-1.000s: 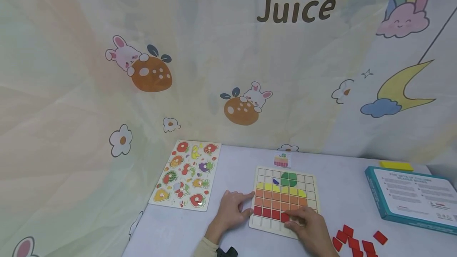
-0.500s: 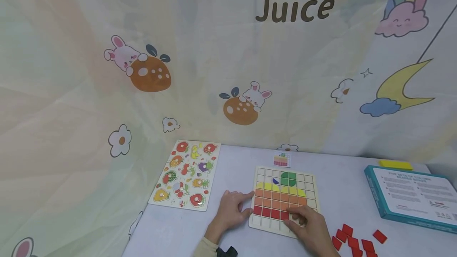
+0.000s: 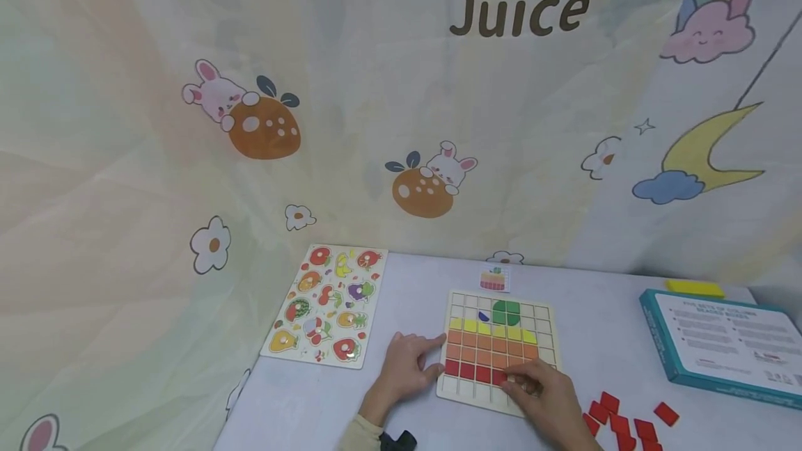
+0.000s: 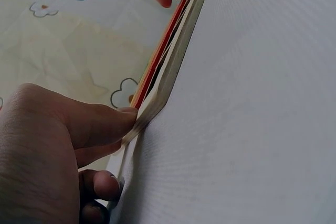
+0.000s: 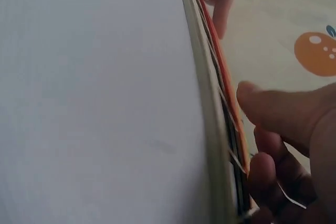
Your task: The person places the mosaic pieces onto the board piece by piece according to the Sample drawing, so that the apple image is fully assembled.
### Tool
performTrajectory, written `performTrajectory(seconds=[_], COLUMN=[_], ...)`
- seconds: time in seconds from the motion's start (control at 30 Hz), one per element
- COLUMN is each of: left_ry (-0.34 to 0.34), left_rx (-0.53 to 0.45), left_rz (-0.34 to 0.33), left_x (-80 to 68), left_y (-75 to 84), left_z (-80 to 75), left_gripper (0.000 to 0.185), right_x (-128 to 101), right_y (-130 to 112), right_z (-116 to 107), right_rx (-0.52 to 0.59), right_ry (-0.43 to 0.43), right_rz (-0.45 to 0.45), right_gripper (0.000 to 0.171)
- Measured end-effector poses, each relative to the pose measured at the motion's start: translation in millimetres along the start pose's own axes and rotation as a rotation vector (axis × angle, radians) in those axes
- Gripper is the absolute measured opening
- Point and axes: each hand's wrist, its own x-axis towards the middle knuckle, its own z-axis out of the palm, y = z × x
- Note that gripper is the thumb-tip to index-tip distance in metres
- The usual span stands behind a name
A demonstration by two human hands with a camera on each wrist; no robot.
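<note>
A pale square grid board lies on the table in the head view. It carries a row of red square tiles, orange rows, a yellow row, a green shape and a small blue piece. My left hand touches the board's left edge with index finger and thumb. My right hand is over the lower right of the board, thumb and index fingertips at the right end of the red row. In the right wrist view its thumb and fingers are apart, with no tile visible between them.
Loose red tiles lie right of the board. A small picture card sits behind it. A fruit puzzle board lies at left. At right are a teal-edged box and a yellow block. A printed curtain hangs behind.
The rightmost red tile has settled level with its row. My right fingertips have shifted slightly right from it. My left hand stays at the board's edge.
</note>
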Motion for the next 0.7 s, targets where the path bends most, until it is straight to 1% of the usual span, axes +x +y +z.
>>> performTrajectory(seconds=[0.13, 0.2, 0.3, 0.43, 0.53, 0.63, 0.7], left_ry=[0.003, 0.002, 0.0, 0.006, 0.004, 0.006, 0.011], left_rx=[0.004, 0.009, 0.016, 0.024, 0.022, 0.019, 0.018], left_rz=[0.004, 0.006, 0.008, 0.015, 0.012, 0.014, 0.017], left_x=[-0.1, 0.1, 0.8, 0.9, 0.3, 0.0, 0.0], left_y=[-0.4, 0.3, 0.9, 0.0, -0.6, -0.5, -0.2], left_z=[0.2, 0.2, 0.6, 1.7, 1.0, 0.7, 0.7], left_gripper=[0.049, 0.05, 0.05, 0.05, 0.05, 0.05, 0.05], right_x=[-2, -1, 3, 7, 6, 4, 4], right_y=[5, 14, 34, 65, 86, 101, 107], right_z=[-21, -37, -66, -98, -110, -115, -116], right_rx=[-0.015, -0.063, -0.13, -0.193, -0.222, -0.232, -0.234], right_ry=[-0.012, -0.031, -0.11, -0.231, -0.278, -0.307, -0.315], right_rz=[0.027, 0.031, 0.05, 0.119, 0.165, 0.164, 0.154], right_gripper=[0.027, 0.032, 0.041, 0.061, 0.07, 0.069, 0.064])
